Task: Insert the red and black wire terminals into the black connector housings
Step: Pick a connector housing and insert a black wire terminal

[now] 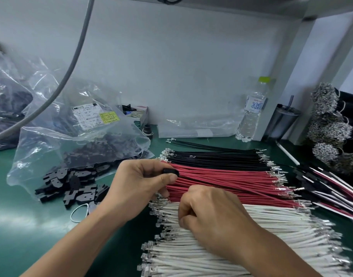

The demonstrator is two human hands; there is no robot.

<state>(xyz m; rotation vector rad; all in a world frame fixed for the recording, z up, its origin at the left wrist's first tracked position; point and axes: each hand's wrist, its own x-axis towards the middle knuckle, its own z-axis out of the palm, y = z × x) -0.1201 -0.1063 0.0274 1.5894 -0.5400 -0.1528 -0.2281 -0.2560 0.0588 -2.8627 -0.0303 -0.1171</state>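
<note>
The right hand (pixel 209 214) reaches in from the near edge of the surface (pixel 15 212), knuckles up, over the seam between the white wires (pixel 251 236) and the red wires (pixel 221 180). Its fingers are curled tight at the terminal ends of that stack; what its grip encloses cannot be seen.

The left hand (pixel 140 182) enters from the near left corner, forearm angled toward the middle. Its grip is a pinch: thumb and forefinger close on a black housing (pixel 170 172) held just above the red wires. One black wire (pixel 241 189) runs from the housing to the right across the red stack.

Left of the hands, loose housings (pixel 67 188) spill from a clear bag (pixel 71 140). A rubber band (pixel 79 212) lies near them.

Beyond the red wires lie the black wires (pixel 211 156). At the far edge stand a bottle (pixel 252 110) and a tumbler (pixel 279 122). Finished harnesses (pixel 335 188) lie at the right edge.
</note>
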